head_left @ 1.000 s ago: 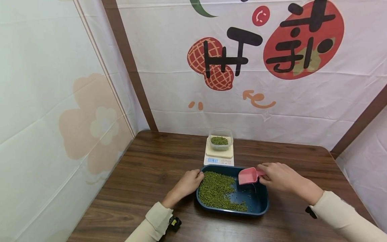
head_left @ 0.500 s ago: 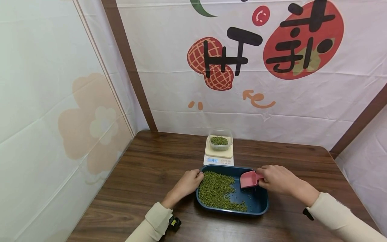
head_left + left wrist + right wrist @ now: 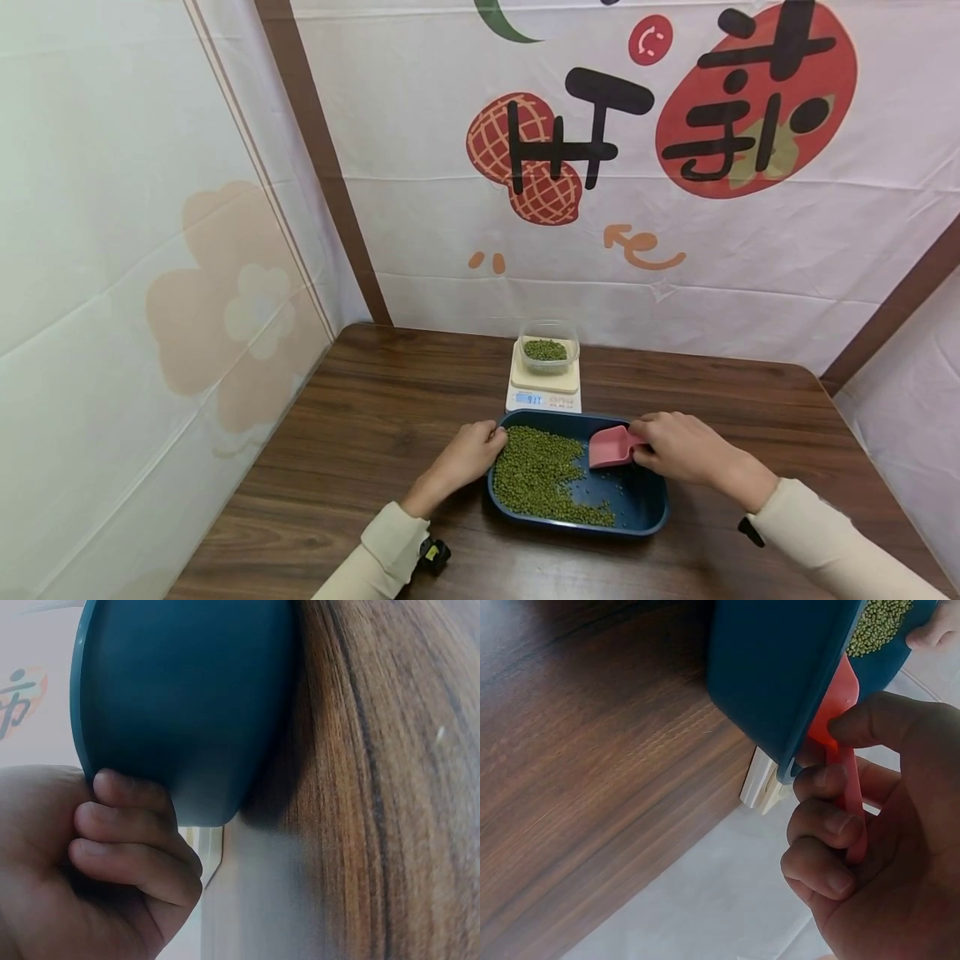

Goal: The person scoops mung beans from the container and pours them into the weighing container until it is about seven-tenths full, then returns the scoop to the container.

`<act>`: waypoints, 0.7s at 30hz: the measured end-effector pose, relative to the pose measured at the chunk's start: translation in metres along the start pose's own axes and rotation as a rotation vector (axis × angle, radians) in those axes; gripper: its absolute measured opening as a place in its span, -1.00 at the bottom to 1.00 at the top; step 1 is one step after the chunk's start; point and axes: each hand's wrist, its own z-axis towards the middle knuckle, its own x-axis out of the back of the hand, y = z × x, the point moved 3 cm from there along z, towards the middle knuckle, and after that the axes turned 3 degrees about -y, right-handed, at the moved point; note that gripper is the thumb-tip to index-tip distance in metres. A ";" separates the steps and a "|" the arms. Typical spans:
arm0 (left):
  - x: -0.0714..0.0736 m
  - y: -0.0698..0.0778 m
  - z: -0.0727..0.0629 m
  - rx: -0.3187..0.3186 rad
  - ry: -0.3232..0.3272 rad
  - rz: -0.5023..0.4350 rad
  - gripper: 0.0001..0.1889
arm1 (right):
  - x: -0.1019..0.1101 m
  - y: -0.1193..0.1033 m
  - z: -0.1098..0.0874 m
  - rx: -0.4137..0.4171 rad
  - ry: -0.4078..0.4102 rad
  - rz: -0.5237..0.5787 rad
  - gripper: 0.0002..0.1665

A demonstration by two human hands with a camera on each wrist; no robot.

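Note:
A dark blue tray [image 3: 570, 523] lies on the table, green mung beans [image 3: 534, 475] heaped over its left part with a few scattered to the right. My left hand [image 3: 467, 454] grips the tray's left rim near the far corner. In the left wrist view its curled fingers [image 3: 131, 814] press against the tray's outer wall. The right hand [image 3: 686, 446] holds a pink scoop [image 3: 611, 447] by the handle, over the tray's right part. Thumb and fingers wrap the scoop handle [image 3: 849, 776] in the right wrist view. No beans show in the scoop's visible part.
Just behind the tray stands a white kitchen scale [image 3: 542, 398], its display lit. A clear plastic container [image 3: 549, 329] with some mung beans sits on it. The wooden table [image 3: 360, 450] backs onto a printed cloth [image 3: 420, 208], with another cloth along the left.
The scoop lowered slightly and came nearer inside the tray, then shifted a little left with my right hand. My left hand and the tray have stayed in place.

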 end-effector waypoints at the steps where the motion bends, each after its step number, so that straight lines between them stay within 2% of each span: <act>1: 0.000 0.000 0.000 0.001 -0.002 0.002 -0.62 | 0.000 0.000 0.001 0.002 0.000 0.002 -0.80; 11: 0.001 0.001 0.000 0.003 -0.012 0.005 -0.62 | -0.001 -0.004 0.010 0.011 0.009 0.023 -0.82; 21: 0.001 0.002 0.000 0.014 -0.024 -0.005 -0.61 | -0.002 -0.012 0.022 0.043 0.026 0.025 -0.74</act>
